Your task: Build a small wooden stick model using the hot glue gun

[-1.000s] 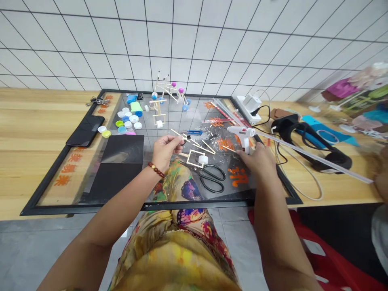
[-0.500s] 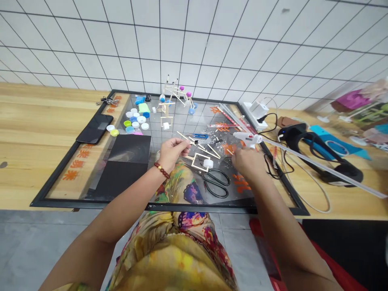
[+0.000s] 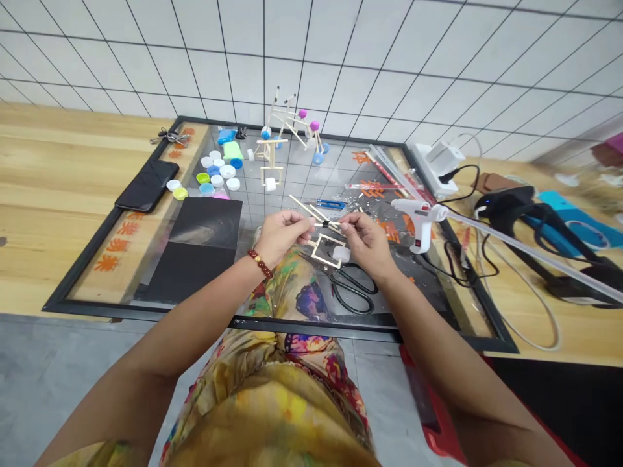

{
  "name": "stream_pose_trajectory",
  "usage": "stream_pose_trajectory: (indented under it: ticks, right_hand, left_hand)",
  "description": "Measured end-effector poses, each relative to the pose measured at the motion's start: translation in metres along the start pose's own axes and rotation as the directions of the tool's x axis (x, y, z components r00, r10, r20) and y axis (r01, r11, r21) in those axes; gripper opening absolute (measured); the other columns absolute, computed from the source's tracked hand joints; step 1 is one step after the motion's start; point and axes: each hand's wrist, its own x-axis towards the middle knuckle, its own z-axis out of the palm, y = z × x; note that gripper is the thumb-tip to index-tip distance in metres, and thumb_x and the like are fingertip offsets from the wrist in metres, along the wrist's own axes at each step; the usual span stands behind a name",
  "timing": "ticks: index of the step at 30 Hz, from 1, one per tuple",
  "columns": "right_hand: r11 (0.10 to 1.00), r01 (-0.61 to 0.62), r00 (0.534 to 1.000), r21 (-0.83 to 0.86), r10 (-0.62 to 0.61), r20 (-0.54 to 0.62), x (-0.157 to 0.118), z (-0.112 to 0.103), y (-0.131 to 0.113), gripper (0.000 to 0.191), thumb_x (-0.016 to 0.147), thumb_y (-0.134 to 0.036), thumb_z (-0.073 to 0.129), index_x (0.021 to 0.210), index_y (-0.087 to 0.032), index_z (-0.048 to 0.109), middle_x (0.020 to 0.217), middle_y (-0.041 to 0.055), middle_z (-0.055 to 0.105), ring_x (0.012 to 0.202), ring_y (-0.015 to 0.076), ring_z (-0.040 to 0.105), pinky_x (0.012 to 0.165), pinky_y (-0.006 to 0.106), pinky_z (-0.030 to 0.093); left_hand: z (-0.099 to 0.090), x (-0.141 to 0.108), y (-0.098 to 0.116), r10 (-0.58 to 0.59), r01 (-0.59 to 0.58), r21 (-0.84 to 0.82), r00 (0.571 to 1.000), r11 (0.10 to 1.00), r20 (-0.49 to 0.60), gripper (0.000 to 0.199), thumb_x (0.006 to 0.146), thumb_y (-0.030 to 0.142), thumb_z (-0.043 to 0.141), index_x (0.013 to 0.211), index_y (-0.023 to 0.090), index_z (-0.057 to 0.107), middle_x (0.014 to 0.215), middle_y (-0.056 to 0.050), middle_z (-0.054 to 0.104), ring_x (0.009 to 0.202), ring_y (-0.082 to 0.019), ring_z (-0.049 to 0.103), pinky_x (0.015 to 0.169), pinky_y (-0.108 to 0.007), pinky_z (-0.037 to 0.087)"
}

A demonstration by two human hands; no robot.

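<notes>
My left grip [image 3: 288,237] and right grip [image 3: 365,241] pinch a black-banded wooden stick [image 3: 326,224] between them, one at each end. Just below is a stick frame [image 3: 326,262] with a white cap [image 3: 341,253]; nearer me, black-handled scissors [image 3: 335,277]. Right of my right grip stands a white glue gun [image 3: 422,220].

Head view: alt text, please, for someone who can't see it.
The left hand and right hand hold a short stick with a black middle over a black-framed glass sheet. Near them lie a square stick frame and scissors; a glue gun is to the right, caps and a phone to the left, stick models behind.
</notes>
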Motion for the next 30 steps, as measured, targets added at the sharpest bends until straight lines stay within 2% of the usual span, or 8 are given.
stream_pose_trajectory:
  ticks: [7, 20, 30]
  right_hand:
    - [0.999, -0.01, 1.0, 0.049, 0.009, 0.018, -0.006, 0.003, -0.002, 0.027, 0.091, -0.046, 0.051, 0.096, -0.022, 0.061, 0.085, 0.003, 0.065, 0.075, 0.0164, 0.057, 0.071, 0.031, 0.047]
    - [0.999, 0.033, 0.999, -0.041, -0.033, -0.007, -0.007, -0.002, -0.009, 0.025, 0.092, -0.043, 0.052, 0.094, -0.021, 0.063, 0.082, 0.0026, 0.066, 0.071, 0.0161, 0.058, 0.071, 0.031, 0.046]
    - [0.979, 0.163, 0.985, -0.123, -0.169, -0.039, -0.006, -0.002, -0.012, 0.021, 0.092, -0.038, 0.052, 0.09, -0.021, 0.064, 0.084, 0.0045, 0.071, 0.075, 0.0176, 0.064, 0.071, 0.031, 0.051]
  left_hand:
    - [0.002, 0.0, -0.002, -0.015, 0.015, 0.011, 1.0, 1.0, -0.011, 0.022, 0.067, 0.025, 0.081, 0.063, 0.012, 0.064, 0.062, -0.004, 0.068, 0.051, -0.008, 0.058, 0.051, -0.02, 0.048]
    - [0.002, 0.001, -0.004, -0.02, 0.021, 0.017, 1.0, 1.0, -0.018, 0.023, 0.07, 0.026, 0.08, 0.063, 0.012, 0.063, 0.063, -0.005, 0.068, 0.051, -0.008, 0.058, 0.051, -0.02, 0.049]
    - [0.001, -0.001, -0.004, -0.036, 0.037, 0.029, 0.999, 0.999, -0.017, 0.026, 0.073, 0.029, 0.078, 0.064, 0.011, 0.061, 0.062, -0.004, 0.067, 0.051, -0.007, 0.059, 0.051, -0.02, 0.049]
